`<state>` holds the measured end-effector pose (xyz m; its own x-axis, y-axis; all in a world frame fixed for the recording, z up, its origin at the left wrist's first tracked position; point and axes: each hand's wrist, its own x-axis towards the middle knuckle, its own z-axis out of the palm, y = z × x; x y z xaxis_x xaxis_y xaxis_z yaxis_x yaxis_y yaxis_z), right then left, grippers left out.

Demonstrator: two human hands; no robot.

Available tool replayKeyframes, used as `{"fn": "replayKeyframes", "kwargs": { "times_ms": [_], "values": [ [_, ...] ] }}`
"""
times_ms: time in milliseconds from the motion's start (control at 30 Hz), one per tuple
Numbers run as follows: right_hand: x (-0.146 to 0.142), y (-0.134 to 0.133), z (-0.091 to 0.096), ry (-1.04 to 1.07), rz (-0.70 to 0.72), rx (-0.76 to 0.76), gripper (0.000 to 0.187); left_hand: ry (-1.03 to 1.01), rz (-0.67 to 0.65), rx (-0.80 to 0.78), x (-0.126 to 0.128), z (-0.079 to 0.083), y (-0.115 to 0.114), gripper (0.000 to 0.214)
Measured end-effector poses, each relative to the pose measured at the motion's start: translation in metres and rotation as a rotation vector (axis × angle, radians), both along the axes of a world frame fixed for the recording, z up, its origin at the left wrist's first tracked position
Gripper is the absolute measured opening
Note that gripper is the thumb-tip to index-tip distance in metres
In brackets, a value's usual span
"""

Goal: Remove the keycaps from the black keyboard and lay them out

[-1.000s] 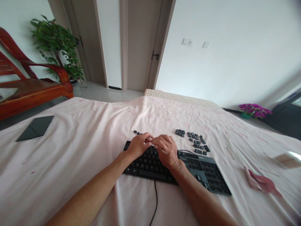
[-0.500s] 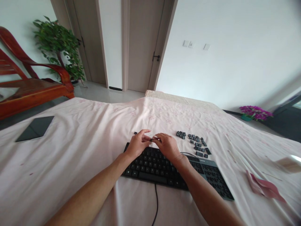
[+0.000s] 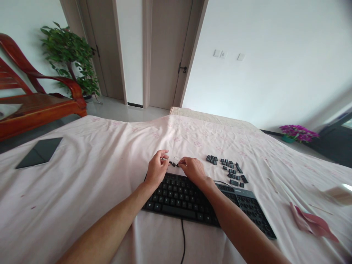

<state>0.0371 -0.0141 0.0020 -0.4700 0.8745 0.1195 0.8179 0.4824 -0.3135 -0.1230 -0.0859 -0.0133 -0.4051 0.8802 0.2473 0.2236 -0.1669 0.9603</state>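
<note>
A black keyboard (image 3: pixel 178 210) lies in front of me, its right-hand section stripped of keycaps. My left hand (image 3: pixel 156 170) is above its upper left edge, with fingers curled round a thin, white-ended thing that I cannot clearly make out. Beyond the keyboard's top edge my right hand (image 3: pixel 194 168) pinches a thin wire tool (image 3: pixel 177 158), which looks like a keycap puller. Small black keycaps (image 3: pixel 173 164) lie between the two hands; one is close by the right fingertips, and I cannot tell whether it is held.
Loose black keycaps (image 3: pixel 232 171) are spread right of my hands on the pink sheet (image 3: pixel 115 146). A pink cloth (image 3: pixel 312 222), thin sticks (image 3: pixel 273 185) and a pale container (image 3: pixel 339 194) lie further right. A dark tablet (image 3: pixel 40 152) rests far left. The keyboard cable (image 3: pixel 183 238) runs toward me.
My hands have come apart: the left has shifted slightly left, away from the right. Small black keycaps now show on the sheet between them.
</note>
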Motion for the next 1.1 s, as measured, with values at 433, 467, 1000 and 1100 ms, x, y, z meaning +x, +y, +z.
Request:
{"fn": "replayKeyframes", "kwargs": {
  "times_ms": [433, 467, 1000, 1100],
  "values": [
    [0.021, -0.010, 0.031, 0.373, 0.114, -0.005, 0.048, 0.231, -0.106, -0.051, 0.003, 0.003, -0.004, 0.019],
    [0.026, -0.013, 0.035, 0.430, 0.145, 0.011, 0.049, 0.291, -0.137, -0.059, 0.004, 0.005, -0.004, 0.018],
    [0.044, -0.036, 0.030, 0.734, 0.338, -0.264, 0.045, 0.483, -0.441, -0.058, 0.017, 0.005, -0.005, 0.029],
    [0.041, -0.037, 0.028, 0.750, 0.373, -0.275, 0.046, 0.517, -0.458, -0.055, 0.016, 0.005, -0.004, 0.026]
  ]
}}
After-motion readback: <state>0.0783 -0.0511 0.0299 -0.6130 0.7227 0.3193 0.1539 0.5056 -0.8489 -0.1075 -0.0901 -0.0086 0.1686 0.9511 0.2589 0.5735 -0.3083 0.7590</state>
